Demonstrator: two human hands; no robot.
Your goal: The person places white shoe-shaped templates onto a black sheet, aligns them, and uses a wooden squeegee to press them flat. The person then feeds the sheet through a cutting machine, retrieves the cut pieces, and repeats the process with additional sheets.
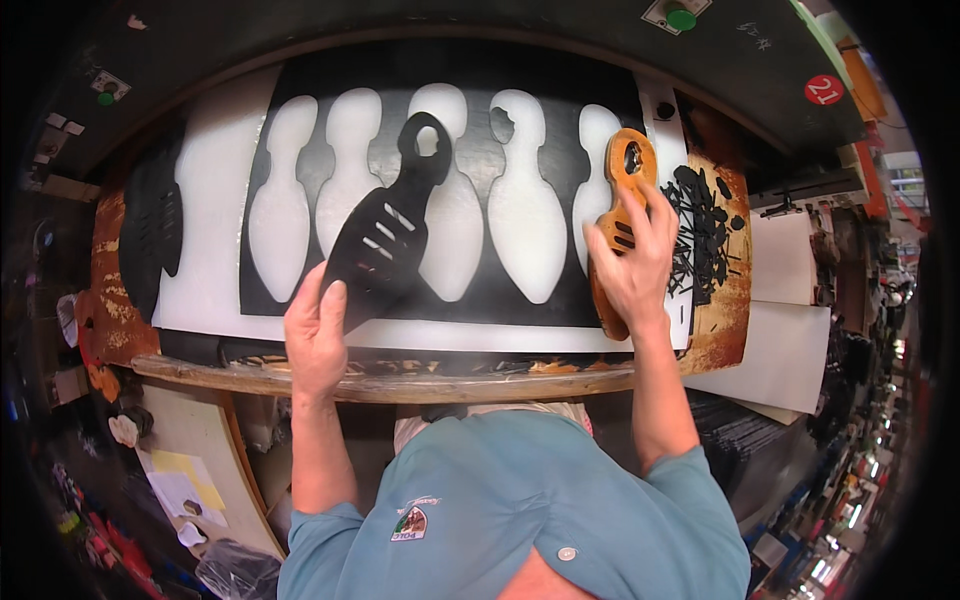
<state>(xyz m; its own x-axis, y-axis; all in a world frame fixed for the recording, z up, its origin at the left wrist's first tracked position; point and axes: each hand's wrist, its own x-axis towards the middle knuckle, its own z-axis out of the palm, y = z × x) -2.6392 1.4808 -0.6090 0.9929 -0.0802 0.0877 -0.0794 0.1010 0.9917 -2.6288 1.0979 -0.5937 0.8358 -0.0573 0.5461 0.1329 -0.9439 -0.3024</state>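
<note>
My left hand (318, 335) pinches the wide lower end of a black slotted, paddle-shaped cut-out (385, 225), raised and tilted over the sheet. The cut-out has an oval hole in its narrow end. On the right, the fingers and thumb of my right hand (638, 255) are closed around an orange cutting die (610, 300) of similar outline. Below both lies a black sheet (390, 310) with a row of several paddle-shaped openings, through which the white board (205, 240) shows. The die partly covers the rightmost opening.
Black scraps (705, 225) are heaped right of the board. More black cut-outs (152, 235) lie at its left. A dark machine beam (450, 22) with green buttons spans the far side. The bench's wooden edge (470, 385) runs in front of me; white sheets (775, 350) stand at right.
</note>
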